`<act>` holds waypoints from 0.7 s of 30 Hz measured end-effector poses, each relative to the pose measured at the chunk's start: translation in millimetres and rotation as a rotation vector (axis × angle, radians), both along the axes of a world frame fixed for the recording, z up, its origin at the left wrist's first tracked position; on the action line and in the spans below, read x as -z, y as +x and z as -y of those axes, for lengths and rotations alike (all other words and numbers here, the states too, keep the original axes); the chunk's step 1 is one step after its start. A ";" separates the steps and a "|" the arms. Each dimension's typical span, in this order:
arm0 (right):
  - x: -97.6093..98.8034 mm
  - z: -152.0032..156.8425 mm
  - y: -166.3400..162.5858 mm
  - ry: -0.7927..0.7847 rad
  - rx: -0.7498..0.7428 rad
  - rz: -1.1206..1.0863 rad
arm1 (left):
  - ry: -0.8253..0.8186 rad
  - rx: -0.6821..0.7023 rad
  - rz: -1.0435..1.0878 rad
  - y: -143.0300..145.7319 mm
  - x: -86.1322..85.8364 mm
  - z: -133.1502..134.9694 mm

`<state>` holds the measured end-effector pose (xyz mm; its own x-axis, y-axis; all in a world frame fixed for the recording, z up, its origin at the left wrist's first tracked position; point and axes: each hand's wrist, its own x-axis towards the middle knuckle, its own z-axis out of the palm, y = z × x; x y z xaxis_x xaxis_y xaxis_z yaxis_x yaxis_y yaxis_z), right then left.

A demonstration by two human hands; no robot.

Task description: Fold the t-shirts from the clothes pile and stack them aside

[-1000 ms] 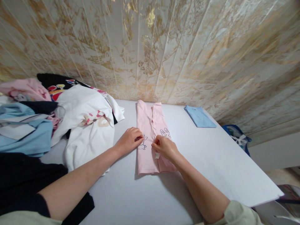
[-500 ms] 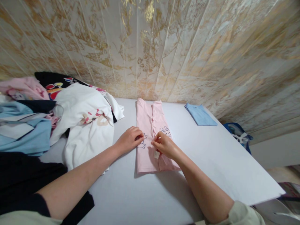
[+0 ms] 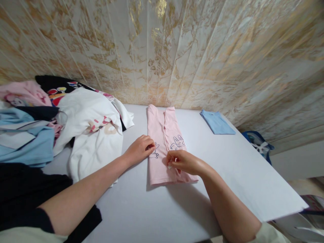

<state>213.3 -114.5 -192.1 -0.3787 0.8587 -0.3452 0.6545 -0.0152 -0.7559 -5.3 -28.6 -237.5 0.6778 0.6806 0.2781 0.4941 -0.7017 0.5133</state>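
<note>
A pink shirt (image 3: 159, 131) lies flat on the white table with both sides turned in, so their edges meet along the middle. Bunny line drawings show on its two halves. My left hand (image 3: 140, 148) rests at the shirt's left edge, thumb and fingers closed on the cloth. My right hand (image 3: 186, 161) is over the lower middle of the shirt, its fingers pinched together at the seam. A small white label (image 3: 169, 165) shows at those fingertips; most of it is hidden by the hand.
Loose clothes are heaped at the left, among them a white shirt (image 3: 97, 135) and a black garment (image 3: 32, 189) nearer me. A folded blue garment (image 3: 218, 123) lies at the table's (image 3: 243, 175) back right. The patterned wall (image 3: 162, 50) stands behind.
My right hand has moved slightly down and towards me, from the bunny drawing to the white label, uncovering more of the drawing. The left hand stays at the left edge.
</note>
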 end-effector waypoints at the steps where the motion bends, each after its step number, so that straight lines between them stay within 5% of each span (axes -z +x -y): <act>1: 0.2 -0.2 0.8 0.000 0.002 0.025 | 0.006 -0.004 -0.006 0.1 0.1 0.3; 7: -2.2 -0.2 4.6 -0.048 -0.032 0.128 | 0.122 -0.047 -0.068 2.0 -2.1 5.9; 14: 9.5 -14.0 2.9 0.372 0.294 0.221 | 0.066 0.060 -0.253 21.2 0.0 40.6; 21: 36.3 -27.4 7.6 0.509 0.308 0.286 | 0.001 0.116 -0.442 27.8 5.9 55.3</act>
